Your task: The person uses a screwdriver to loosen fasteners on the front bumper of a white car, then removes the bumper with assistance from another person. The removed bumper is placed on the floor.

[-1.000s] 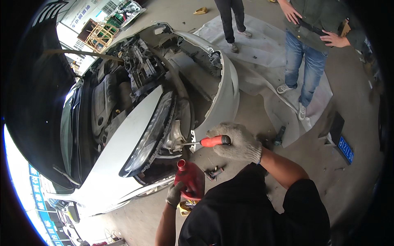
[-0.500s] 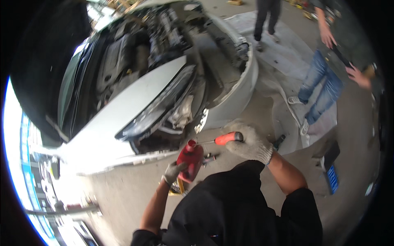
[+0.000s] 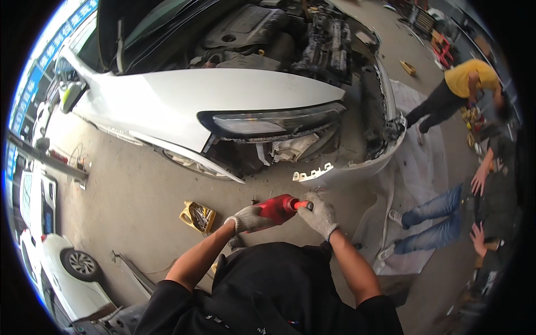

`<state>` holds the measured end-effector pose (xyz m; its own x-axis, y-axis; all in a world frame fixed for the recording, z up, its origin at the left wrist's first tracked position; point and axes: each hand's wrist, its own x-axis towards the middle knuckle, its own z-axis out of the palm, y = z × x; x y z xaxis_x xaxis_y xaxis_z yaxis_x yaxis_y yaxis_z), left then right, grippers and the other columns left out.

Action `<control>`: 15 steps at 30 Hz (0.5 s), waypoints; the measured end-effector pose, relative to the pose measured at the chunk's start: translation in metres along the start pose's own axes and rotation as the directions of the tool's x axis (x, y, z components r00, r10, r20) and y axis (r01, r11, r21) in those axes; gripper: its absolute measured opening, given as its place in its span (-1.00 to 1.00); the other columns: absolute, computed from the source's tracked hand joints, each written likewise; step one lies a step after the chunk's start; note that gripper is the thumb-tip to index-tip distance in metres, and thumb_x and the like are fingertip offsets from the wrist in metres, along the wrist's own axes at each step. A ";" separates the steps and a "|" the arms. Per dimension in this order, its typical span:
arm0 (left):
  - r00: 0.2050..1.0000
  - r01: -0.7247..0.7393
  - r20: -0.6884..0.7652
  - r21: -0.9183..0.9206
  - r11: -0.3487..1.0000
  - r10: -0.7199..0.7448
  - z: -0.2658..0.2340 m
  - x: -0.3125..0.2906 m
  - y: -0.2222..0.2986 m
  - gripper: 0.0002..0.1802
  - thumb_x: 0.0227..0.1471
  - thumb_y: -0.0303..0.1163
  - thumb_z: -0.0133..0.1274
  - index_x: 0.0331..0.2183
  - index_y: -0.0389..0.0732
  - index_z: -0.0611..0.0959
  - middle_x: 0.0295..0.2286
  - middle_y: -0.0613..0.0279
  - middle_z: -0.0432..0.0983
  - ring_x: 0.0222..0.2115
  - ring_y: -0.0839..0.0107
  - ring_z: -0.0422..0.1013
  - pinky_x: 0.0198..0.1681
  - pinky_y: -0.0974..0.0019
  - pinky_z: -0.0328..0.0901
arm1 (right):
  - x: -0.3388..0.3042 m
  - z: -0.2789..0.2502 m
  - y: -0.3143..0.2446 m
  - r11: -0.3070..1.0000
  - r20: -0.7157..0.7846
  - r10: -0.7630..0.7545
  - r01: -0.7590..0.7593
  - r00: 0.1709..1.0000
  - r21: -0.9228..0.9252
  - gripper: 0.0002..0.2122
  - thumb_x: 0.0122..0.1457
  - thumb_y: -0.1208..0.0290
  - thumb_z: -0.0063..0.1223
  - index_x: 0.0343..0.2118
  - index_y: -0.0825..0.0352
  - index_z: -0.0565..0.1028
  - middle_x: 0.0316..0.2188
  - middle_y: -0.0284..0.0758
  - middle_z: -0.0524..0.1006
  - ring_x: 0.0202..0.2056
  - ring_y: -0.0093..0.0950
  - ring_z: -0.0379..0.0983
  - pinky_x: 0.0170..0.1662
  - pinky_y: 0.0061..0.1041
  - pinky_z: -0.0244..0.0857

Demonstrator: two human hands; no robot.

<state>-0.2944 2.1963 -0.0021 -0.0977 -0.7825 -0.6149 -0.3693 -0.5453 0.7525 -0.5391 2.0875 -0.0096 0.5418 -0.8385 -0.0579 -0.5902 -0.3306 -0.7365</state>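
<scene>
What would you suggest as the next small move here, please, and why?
Perhaps the right hand should ease the screwdriver back slightly while the left hand steadies the red bottle: the handle sits at the mouth of the tilted bottle, and the shaft is out of sight.

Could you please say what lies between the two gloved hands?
In the head view, the red bottle, held by the left hand, and the red-handled tool, held by the right hand, fill it.

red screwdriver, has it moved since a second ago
Yes, the red screwdriver has moved away from the headlight. Its shaft showed against the car beside that light; now it sits at the mouth of the red bottle.
</scene>
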 end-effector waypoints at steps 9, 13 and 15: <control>0.996 0.087 -0.013 0.136 0.987 -0.086 0.001 0.010 -0.029 -0.30 -0.16 0.24 0.22 -0.27 -0.25 0.68 -0.46 0.16 0.58 -0.44 0.32 0.49 -0.32 0.25 0.35 | 0.006 -0.005 -0.019 0.998 -0.017 0.046 -0.046 0.999 0.031 -0.58 0.03 0.10 0.19 -0.13 0.30 0.57 -0.29 -0.10 0.62 -0.22 -0.14 0.58 -0.12 -0.22 0.43; 0.985 0.173 -0.023 0.109 0.979 -0.171 0.000 0.007 -0.026 -0.36 -0.09 0.15 0.24 -0.26 -0.29 0.67 -0.52 0.18 0.57 -0.51 0.39 0.50 -0.40 0.27 0.36 | 0.012 -0.004 0.006 0.973 -0.040 0.112 -0.102 0.993 0.208 -0.60 0.03 0.11 0.22 -0.17 0.31 0.59 -0.36 -0.15 0.63 -0.30 -0.24 0.59 -0.18 -0.28 0.44; 0.992 0.103 -0.083 0.069 0.992 -0.097 0.004 0.020 -0.050 -0.38 -0.09 0.14 0.24 -0.24 -0.26 0.67 -0.52 0.21 0.56 -0.54 0.42 0.48 -0.42 0.29 0.35 | 0.015 -0.010 0.009 0.977 -0.084 0.084 -0.065 0.993 0.205 -0.63 0.02 0.12 0.24 -0.21 0.31 0.59 -0.42 -0.20 0.61 -0.37 -0.29 0.57 -0.23 -0.31 0.43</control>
<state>-0.2821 2.2092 -0.0528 0.0155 -0.7479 -0.6636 -0.4403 -0.6010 0.6670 -0.5422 2.0672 -0.0102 0.4383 -0.8966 -0.0629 -0.4893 -0.1793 -0.8535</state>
